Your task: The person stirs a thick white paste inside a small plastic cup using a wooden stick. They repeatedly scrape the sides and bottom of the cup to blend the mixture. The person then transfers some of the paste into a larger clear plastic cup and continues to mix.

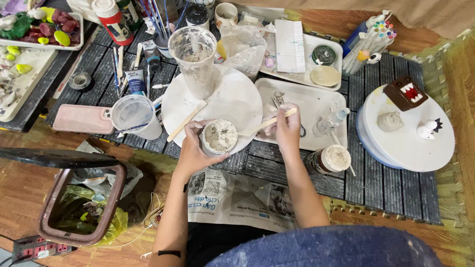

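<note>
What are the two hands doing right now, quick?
Left hand: closed around the small cup of grey paste, holding it.
Right hand: closed on a wooden stick, its tip in the cup.

A small round cup (220, 136) of grey-white paste stands upright, a wooden stick (267, 122) dipped in it.
</note>
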